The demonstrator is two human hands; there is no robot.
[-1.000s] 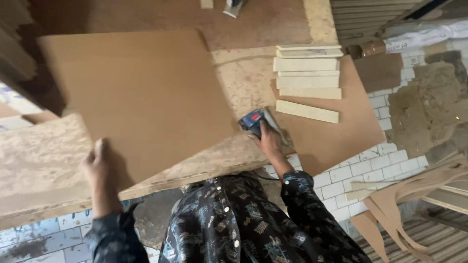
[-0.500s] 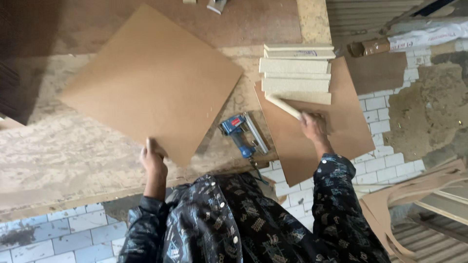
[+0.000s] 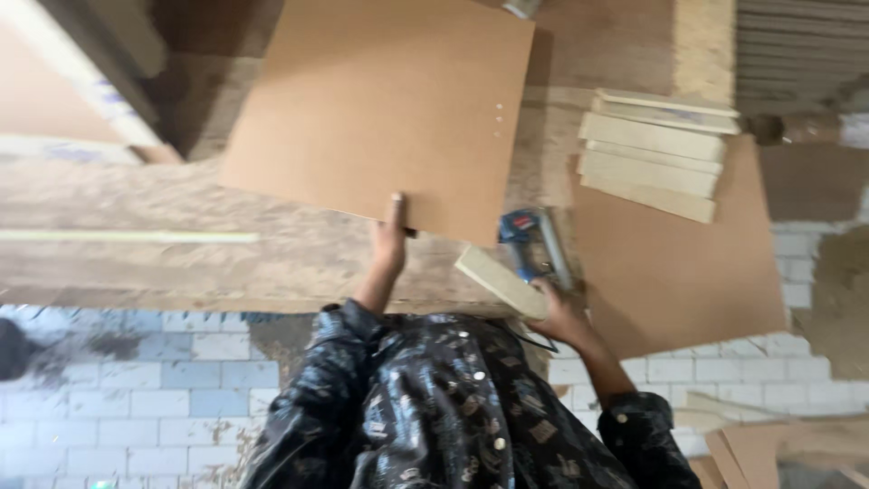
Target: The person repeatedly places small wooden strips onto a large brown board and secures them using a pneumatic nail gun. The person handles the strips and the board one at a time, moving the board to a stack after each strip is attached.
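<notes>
Left hand (image 3: 391,243) pinches the near edge of a thin, stiff fibreboard panel (image 3: 380,109) lying on the bench (image 3: 181,244). Right hand (image 3: 554,312) grips a pale wooden strip (image 3: 498,281), likely light, beside a blue staple gun (image 3: 532,243).

My left hand (image 3: 391,243) grips a smooth, matt brown fibreboard panel (image 3: 389,113); my right hand (image 3: 554,312) holds a pale slat (image 3: 500,281) of raw, unpainted wood; the stacked slats (image 3: 654,154) look the same; the stapler (image 3: 532,243) is blue plastic and dull grey metal; the surface (image 3: 181,244) is rough, worn chipboard; my sleeves (image 3: 317,389) are glossy patterned cloth; the floor (image 3: 127,398) is matt tile.
</notes>
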